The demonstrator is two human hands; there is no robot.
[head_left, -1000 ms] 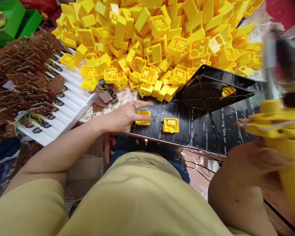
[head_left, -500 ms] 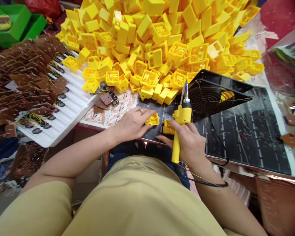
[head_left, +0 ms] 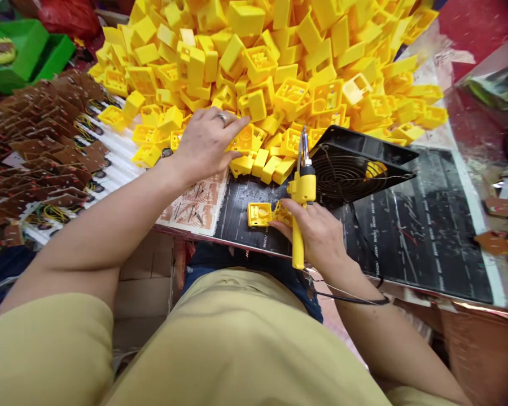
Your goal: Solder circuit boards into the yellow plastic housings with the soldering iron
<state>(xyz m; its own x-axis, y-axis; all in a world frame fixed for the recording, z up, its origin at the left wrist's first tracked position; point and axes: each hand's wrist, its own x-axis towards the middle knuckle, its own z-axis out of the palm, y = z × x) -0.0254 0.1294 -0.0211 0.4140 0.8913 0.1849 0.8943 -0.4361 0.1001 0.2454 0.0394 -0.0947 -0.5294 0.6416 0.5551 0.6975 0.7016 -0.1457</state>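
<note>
My left hand [head_left: 205,141] reaches into the near side of the yellow pile. Its thumb and fingers are on either side of a yellow plastic housing [head_left: 242,138], gripping it where it lies. My right hand [head_left: 317,228] is closed round the yellow handle of a soldering gun [head_left: 302,189], whose metal tip points up and away. The thumb and a finger of that hand also pinch a second yellow housing [head_left: 283,213], partly hidden by them. Just left of it, an open-faced housing [head_left: 259,214] lies on the black mat [head_left: 245,194].
A large heap of yellow housings [head_left: 279,73] covers the back of the table. A black fan [head_left: 351,163] leans right of the soldering gun, its cable crossing the mat. Brown circuit boards [head_left: 46,152] with wires stand in a white foam tray [head_left: 118,163] at left. Green bins [head_left: 17,53] sit behind.
My left hand has left the housing on the mat and moved up and left onto another in the pile. My right hand still holds the soldering gun. The view has shifted slightly.
</note>
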